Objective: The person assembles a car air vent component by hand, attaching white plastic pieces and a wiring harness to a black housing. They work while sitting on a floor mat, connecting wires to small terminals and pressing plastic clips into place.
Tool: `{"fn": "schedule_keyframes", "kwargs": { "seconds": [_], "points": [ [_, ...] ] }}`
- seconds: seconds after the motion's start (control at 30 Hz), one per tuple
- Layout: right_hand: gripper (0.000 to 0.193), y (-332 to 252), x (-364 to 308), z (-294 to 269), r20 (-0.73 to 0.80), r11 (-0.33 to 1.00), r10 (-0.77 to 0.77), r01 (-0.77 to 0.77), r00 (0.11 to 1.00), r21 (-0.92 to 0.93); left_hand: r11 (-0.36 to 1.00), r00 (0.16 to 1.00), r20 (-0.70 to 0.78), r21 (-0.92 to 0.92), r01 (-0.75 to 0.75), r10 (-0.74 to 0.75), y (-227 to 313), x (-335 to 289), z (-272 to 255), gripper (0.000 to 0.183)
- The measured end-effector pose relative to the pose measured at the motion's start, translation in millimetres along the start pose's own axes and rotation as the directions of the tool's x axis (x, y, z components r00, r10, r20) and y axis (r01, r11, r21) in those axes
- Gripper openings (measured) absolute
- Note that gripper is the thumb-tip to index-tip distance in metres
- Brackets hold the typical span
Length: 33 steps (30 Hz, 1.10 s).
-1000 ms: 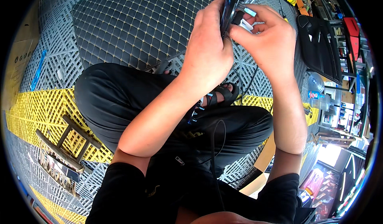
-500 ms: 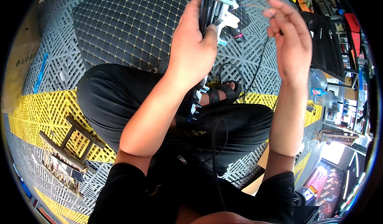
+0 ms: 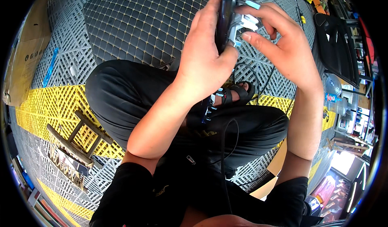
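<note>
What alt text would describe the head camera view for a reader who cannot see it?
A seated person's left hand grips a small dark device with pale plastic parts, while the right hand touches those parts with its fingertips. Below are crossed legs in black trousers on a grey grid floor.

Black short-sleeved shirt (image 3: pixel 133 190), black trousers (image 3: pixel 121 101), black strapped sandal (image 3: pixel 236 94), bare forearms.

A flattened brown cardboard box (image 3: pixel 25 53) with small black printed marks lies at the far left on the grey floor grid. At the right edge, clear plastic bottles (image 3: pixel 334 99) carry blue-and-red labels. No screens are visible.
</note>
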State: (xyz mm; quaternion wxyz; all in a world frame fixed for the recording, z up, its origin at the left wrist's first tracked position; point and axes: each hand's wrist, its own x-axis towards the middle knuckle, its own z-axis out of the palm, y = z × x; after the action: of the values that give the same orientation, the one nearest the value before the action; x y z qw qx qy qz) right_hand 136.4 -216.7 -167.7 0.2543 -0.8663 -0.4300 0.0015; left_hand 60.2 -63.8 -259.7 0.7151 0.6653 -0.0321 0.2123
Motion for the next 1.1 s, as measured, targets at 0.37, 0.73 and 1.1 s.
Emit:
{"fn": "schedule_keyframes", "kwargs": {
  "seconds": [0.37,0.73,1.1],
  "points": [
    [0.028,-9.6,12.4,-22.5,0.238,0.905,-0.096,0.184,0.967,-0.383,0.994,0.994,0.107,-0.112,0.014,-0.002,-9.8,-1.2,-2.5,0.083],
    [0.021,-22.4,17.0,-27.2,0.332,0.706,-0.055,0.271,0.942,-0.654,0.999,0.997,0.064,-0.024,0.039,-0.037,5.2,-3.6,7.2,0.086],
    [0.020,-25.0,23.2,-27.5,0.373,0.645,-0.020,0.297,0.928,-0.704,0.999,0.983,0.178,0.010,0.036,-0.037,-5.9,-0.3,-10.8,0.087]
  ]
}}
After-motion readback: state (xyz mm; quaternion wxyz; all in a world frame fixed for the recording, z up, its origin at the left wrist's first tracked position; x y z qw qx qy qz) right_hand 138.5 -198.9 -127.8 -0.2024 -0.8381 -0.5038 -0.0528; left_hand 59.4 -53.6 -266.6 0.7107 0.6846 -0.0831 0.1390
